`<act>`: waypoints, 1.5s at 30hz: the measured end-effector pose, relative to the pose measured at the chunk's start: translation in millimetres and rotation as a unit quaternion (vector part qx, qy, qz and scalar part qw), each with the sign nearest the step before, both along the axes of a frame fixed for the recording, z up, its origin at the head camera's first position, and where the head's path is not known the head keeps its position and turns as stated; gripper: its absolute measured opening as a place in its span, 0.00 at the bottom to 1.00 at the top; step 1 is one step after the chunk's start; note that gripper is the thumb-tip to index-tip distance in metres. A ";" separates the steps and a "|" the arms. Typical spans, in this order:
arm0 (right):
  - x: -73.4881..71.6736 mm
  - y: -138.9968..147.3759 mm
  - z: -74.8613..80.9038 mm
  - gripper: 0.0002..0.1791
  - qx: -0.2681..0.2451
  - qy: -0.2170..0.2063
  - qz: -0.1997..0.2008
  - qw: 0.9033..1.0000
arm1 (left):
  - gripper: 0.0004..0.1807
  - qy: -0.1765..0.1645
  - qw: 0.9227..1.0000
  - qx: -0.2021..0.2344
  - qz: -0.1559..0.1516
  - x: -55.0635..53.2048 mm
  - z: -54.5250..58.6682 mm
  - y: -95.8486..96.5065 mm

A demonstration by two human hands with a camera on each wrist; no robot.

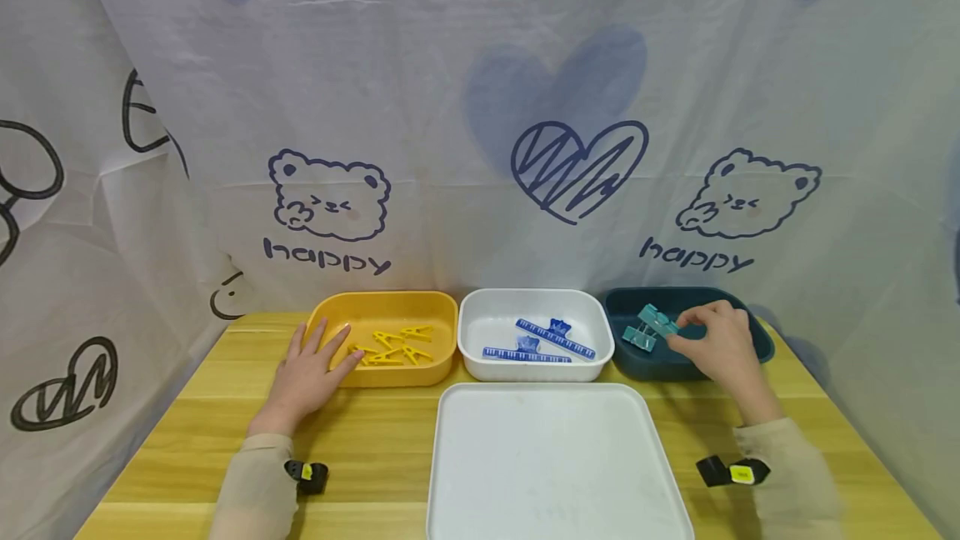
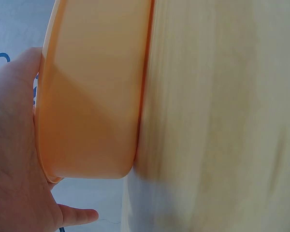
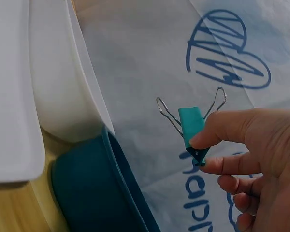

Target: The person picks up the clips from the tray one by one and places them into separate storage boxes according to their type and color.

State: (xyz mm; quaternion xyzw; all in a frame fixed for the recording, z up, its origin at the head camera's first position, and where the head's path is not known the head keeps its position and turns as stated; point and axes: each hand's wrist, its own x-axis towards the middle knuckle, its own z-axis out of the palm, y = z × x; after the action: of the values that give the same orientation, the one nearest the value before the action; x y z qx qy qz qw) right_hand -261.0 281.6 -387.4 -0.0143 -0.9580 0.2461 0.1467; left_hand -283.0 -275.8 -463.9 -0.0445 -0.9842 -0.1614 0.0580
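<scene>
My right hand [image 1: 716,342] pinches a teal binder clip [image 3: 191,126] between thumb and forefinger. Two wire handles stick up from the clip in the right wrist view, and the other fingers curl underneath. That hand is over the dark teal bin [image 1: 693,367], where another teal binder clip [image 1: 639,338] lies. Spread fingers of my left hand [image 1: 307,373] rest over the front left rim of the yellow bin [image 1: 420,375]. Several yellow clothespin-like clips [image 1: 386,357] lie inside it, near the left thumb.
Between the two coloured bins stands a white bin [image 1: 536,371] with two blue clips [image 1: 555,338] patterned like piano keys. In front of it lies a white tray [image 1: 555,457] on the wooden table [image 1: 367,448]. A printed curtain [image 1: 450,223] hangs behind the bins.
</scene>
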 end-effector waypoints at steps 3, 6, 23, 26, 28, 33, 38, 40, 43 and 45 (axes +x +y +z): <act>-3.8 7.7 -3.5 0.16 -0.006 -0.004 -0.027 1.000 | 0.43 -0.003 1.000 0.001 -0.001 0.0 0.6 0.1; -8.0 13.8 -7.6 0.17 -0.011 -0.010 -0.052 0.999 | 0.43 -0.003 1.000 0.000 -0.001 0.3 1.7 0.3; -30.5 38.9 -38.9 0.19 0.008 -0.029 -0.078 0.996 | 0.42 -0.001 1.000 0.005 -0.003 2.1 2.2 0.8; -36.4 41.2 -41.0 0.19 0.015 -0.040 -0.073 0.996 | 0.42 0.001 1.000 0.004 -0.002 2.2 2.1 1.0; -40.5 43.1 -42.0 0.19 0.019 -0.049 -0.069 0.996 | 0.42 0.000 1.000 0.004 -0.002 2.0 1.7 0.7; -51.4 49.6 -46.3 0.18 0.042 -0.073 -0.061 0.995 | 0.42 -0.002 1.000 0.005 -0.003 1.7 0.7 -0.7; -59.7 54.0 -49.7 0.17 0.060 -0.103 -0.057 0.991 | 0.43 -0.005 1.000 0.005 -0.001 1.3 -0.3 -2.0; -62.1 54.4 -50.3 0.17 0.063 -0.112 -0.058 0.990 | 0.43 -0.005 1.000 0.005 -0.001 0.7 -0.5 -2.2; -64.0 54.6 -50.5 0.17 0.067 -0.122 -0.060 0.988 | 0.43 -0.005 1.000 0.004 -0.001 0.6 -0.1 -2.0; -64.9 54.5 -50.6 0.18 0.069 -0.128 -0.061 0.987 | 0.43 -0.005 1.000 0.004 -0.001 0.9 0.5 -1.7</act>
State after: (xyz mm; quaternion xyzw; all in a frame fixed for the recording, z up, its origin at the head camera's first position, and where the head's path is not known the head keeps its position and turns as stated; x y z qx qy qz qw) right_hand -325.9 336.0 -438.0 -0.0939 -0.9809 0.1660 0.0378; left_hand -282.1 -277.5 -463.4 -0.0448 -0.9838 -0.1655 0.0531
